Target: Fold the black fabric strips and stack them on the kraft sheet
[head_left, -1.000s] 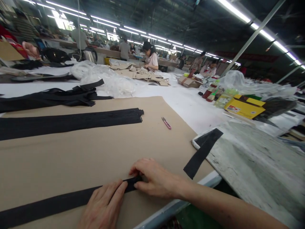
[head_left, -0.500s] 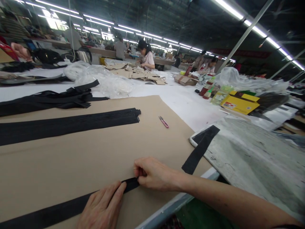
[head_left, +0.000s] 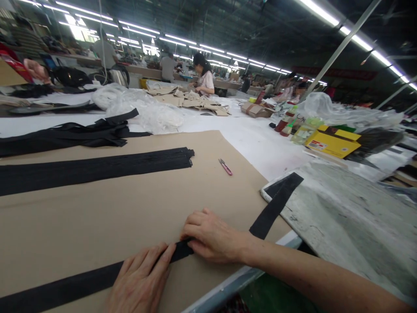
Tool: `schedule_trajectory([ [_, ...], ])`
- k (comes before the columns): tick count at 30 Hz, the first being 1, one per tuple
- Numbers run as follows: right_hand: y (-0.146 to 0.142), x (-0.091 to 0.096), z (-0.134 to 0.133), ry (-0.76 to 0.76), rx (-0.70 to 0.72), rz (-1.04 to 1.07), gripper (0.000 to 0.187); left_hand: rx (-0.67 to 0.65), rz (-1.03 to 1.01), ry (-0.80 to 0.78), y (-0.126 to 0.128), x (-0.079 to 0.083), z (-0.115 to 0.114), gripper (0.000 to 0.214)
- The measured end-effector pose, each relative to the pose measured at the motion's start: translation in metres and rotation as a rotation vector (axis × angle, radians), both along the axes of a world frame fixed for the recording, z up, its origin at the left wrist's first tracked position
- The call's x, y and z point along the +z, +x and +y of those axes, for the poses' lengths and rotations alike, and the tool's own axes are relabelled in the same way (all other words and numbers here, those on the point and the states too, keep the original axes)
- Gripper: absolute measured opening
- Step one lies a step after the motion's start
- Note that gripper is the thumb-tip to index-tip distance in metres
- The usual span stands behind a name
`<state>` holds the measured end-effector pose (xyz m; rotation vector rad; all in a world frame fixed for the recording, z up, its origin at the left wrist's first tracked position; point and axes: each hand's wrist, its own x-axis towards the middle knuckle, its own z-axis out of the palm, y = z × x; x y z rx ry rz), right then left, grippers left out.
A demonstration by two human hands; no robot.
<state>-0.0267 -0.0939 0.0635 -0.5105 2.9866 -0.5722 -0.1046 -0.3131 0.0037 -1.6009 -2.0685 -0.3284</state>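
Note:
A long black fabric strip (head_left: 65, 285) runs along the near edge of a brown sheet (head_left: 156, 204). My left hand (head_left: 143, 276) lies over the strip with its fingers stretched out, pressing it down. Just to its right, my right hand (head_left: 208, 237) has its fingers curled and pinched on the strip's right end. The fingertips of the right hand are partly hidden. Further back lies a stack of black strips (head_left: 97, 171), and to the right of it is a pair of pink-handled thread snips (head_left: 225, 167).
Another black strip (head_left: 276, 204) overlaps the grey board (head_left: 352, 221) at right. A loose black pile (head_left: 65, 138) and clear plastic (head_left: 143, 111) lie at the back left. A yellow box (head_left: 334, 141) stands beside bottles (head_left: 286, 119). A person (head_left: 204, 76) sits across the table.
My right hand's fingers have come down and closed over the strip's end, with the knuckles now higher. The left hand stays nearly in place; the view has shifted slightly.

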Motion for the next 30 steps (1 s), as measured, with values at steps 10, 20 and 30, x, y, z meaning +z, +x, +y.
schedule_trajectory([
  [10, 0.001, -0.027, 0.010, 0.229, 0.163, 0.293, 0.014, 0.029, -0.057, -0.088, 0.002, -0.001, 0.000, 0.051],
  [20, 0.013, -0.032, 0.026, 0.246, 0.184, 0.345, 0.012, 0.075, -0.074, -0.157, 0.005, -0.005, -0.004, 0.062],
  [30, 0.013, -0.020, 0.010, 0.109, 0.125, 0.210, 0.037, 0.072, -0.094, -0.195, 0.004, -0.006, -0.005, 0.065],
])
